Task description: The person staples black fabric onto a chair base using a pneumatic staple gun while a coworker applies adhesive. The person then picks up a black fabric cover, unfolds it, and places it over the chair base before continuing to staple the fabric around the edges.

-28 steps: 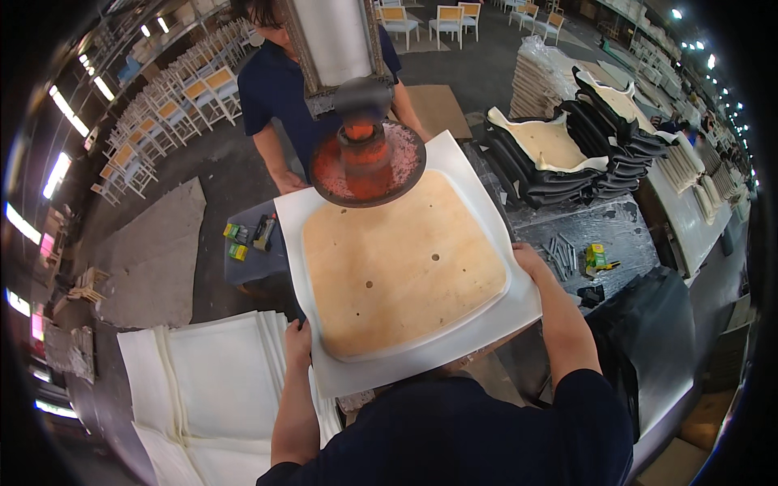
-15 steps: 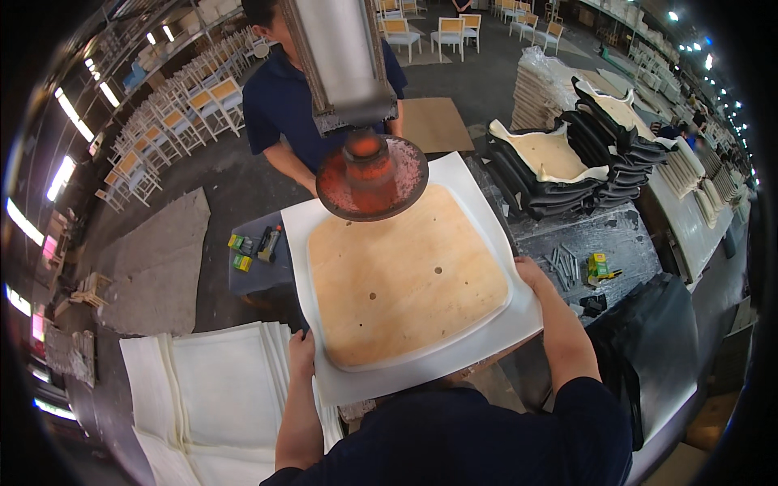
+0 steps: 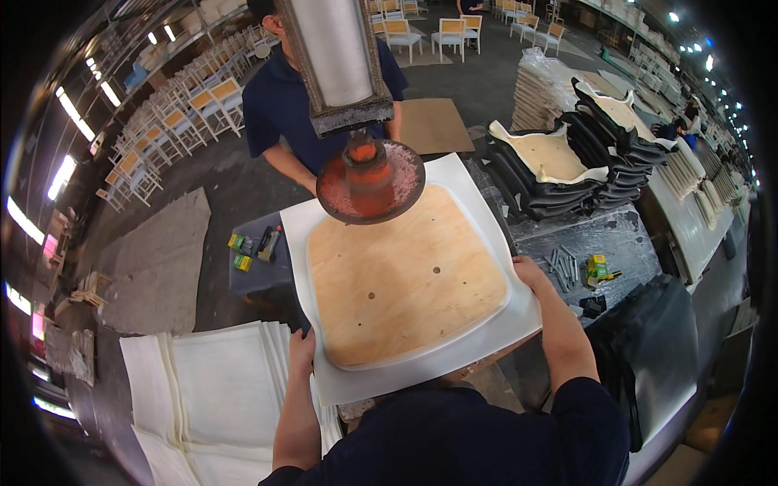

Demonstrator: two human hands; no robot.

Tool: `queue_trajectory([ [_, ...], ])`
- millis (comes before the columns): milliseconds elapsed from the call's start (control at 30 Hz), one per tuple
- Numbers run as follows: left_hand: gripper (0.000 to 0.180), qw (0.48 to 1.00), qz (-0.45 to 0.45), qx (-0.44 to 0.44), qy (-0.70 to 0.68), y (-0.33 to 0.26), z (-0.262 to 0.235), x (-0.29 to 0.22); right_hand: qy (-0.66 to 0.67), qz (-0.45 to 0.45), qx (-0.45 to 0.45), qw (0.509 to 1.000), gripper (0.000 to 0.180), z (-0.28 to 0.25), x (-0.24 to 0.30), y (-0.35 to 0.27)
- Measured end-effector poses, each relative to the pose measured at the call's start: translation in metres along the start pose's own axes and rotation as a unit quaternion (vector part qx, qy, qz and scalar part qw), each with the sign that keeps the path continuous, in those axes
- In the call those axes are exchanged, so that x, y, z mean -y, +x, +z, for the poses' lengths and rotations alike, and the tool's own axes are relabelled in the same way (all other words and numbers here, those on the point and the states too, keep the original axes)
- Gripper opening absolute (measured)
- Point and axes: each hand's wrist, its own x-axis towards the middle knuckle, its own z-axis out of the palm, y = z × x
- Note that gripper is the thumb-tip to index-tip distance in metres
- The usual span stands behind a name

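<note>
At nine o'clock lies a stack of white fabric sheets (image 3: 219, 389). The left hand (image 3: 301, 347) grips the near left edge of the white seat cover (image 3: 478, 202), fingers curled on it. On the cover sits a plywood seat board (image 3: 405, 283), in the middle of the worktop (image 3: 616, 243). At twelve o'clock a round red press plate (image 3: 370, 180) hangs over the far edge of the board. A co-worker (image 3: 292, 105) stands behind it. The right hand (image 3: 531, 271) holds the right edge of the cover at three o'clock. Past it lie small bolts (image 3: 561, 266) and a pile of black seats (image 3: 583, 162). I think the board could slide off centre if one hand pulls harder. Fingers near the press could get pinched.
</note>
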Motion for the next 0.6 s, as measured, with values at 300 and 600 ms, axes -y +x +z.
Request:
queue_trajectory([
  [300, 0.049, 0.998, -0.040, -0.003, 0.048, -0.005, -0.012, -0.016, -0.023, 0.002, 0.008, 1.000, 0.047, 0.014, 0.008, -0.009],
  [600, 0.052, 0.993, -0.067, 0.024, 0.098, 0.001, -0.004, -0.021, -0.213, -0.122, -0.051, 0.968, 0.049, 0.004, 0.009, -0.002],
])
